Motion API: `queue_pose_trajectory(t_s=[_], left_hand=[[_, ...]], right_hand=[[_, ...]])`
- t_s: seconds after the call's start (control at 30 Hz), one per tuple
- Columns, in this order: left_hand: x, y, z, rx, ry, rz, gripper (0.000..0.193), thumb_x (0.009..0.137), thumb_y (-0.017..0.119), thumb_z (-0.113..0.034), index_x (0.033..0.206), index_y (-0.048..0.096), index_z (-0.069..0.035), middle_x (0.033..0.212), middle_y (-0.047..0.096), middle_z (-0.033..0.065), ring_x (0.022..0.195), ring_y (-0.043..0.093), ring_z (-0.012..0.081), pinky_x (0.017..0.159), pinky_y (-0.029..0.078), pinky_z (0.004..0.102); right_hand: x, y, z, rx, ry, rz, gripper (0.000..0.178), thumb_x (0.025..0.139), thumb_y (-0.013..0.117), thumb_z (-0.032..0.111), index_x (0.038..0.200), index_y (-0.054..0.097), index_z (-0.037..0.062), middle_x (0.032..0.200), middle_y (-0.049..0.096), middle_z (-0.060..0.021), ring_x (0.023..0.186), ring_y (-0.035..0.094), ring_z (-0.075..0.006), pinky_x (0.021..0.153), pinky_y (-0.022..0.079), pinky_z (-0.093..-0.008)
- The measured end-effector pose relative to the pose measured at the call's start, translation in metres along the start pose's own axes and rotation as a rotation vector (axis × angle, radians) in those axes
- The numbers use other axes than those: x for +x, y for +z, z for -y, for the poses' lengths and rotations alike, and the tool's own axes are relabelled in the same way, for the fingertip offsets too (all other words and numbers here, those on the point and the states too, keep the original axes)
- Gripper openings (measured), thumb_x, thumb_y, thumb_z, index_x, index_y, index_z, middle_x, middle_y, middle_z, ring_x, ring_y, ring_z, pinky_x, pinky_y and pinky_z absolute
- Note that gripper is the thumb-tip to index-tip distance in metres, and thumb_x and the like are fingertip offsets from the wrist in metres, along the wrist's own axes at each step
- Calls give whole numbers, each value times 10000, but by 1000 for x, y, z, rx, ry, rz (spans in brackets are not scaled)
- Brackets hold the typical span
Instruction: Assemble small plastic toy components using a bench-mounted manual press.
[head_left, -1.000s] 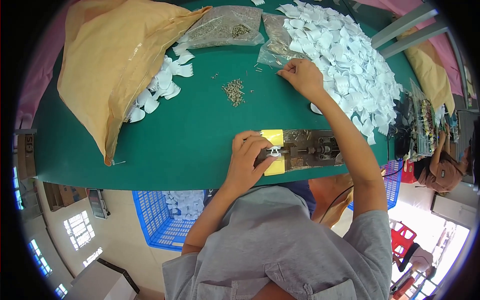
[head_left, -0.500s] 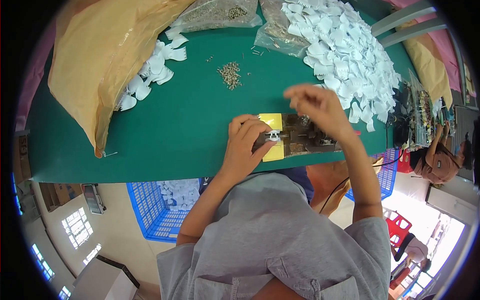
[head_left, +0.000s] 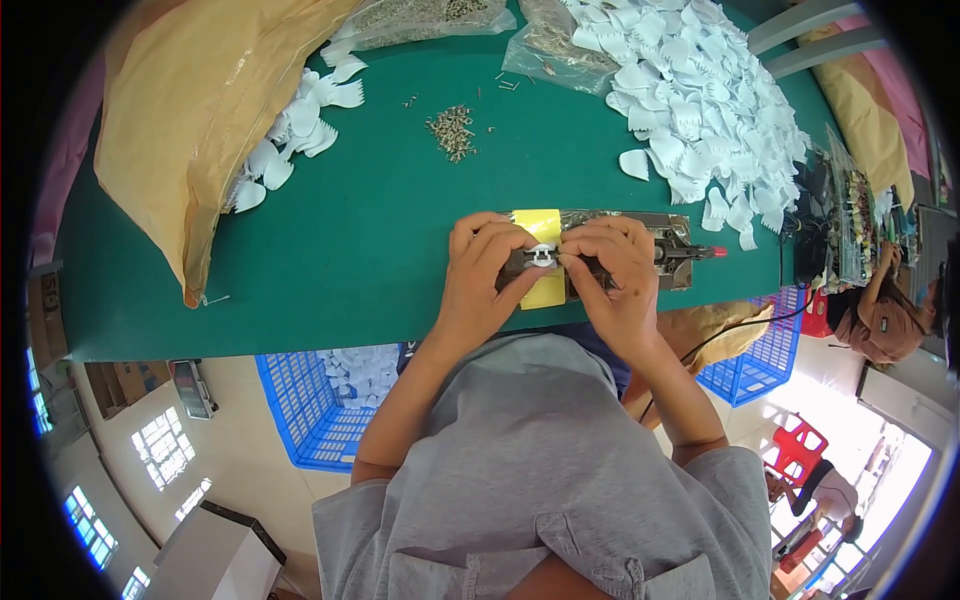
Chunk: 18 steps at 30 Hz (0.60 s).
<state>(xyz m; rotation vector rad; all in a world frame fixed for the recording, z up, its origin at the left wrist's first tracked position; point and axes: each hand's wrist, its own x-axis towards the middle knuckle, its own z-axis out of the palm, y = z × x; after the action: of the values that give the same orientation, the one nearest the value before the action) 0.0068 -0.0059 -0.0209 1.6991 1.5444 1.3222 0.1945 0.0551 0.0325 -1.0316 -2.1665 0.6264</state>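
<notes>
My left hand pinches a small white plastic piece over the yellow-covered end of a dark metal jig. Opposite it, my right hand has its thumb and forefinger closed at the right side of the white piece. Whatever sits between those right fingertips is too small to make out. The jig's clamp, with a red-tipped handle, shows to the right of my right hand. Beyond my hands lies a small heap of brassy metal parts on the green table.
A large heap of white toothed plastic pieces covers the far right. At the left, a tan sack spills similar pieces. Clear bags of metal parts lie at the back. Blue baskets stand below the table edge. Other people are at the right.
My right hand has come down from above the far side of the jig to the white piece, its fingertips closing there. My left hand has stayed at the piece.
</notes>
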Motion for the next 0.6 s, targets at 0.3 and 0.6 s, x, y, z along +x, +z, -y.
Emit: queue_pose_trajectory(t_s=[0.3,0.6], left_hand=[[0,-2,4,41,35,-1,345,812,855,-86,1104,671,-82,1124,696,60,1191,558,323,1003,463,423],[0,0,2,10,20,-2,323,824,861,-123,1084,676,-74,1134,682,57,1191,553,324,1004,464,430]], right_hand=[[41,-23,-5,2,30,49,221,854,798,71,1067,746,39,1016,752,-102,976,689,-318,831,548,-411],[152,65,-58,-55,29,324,202,911,755,124,1104,781,71,996,746,-88,903,719,-236,808,566,-355]])
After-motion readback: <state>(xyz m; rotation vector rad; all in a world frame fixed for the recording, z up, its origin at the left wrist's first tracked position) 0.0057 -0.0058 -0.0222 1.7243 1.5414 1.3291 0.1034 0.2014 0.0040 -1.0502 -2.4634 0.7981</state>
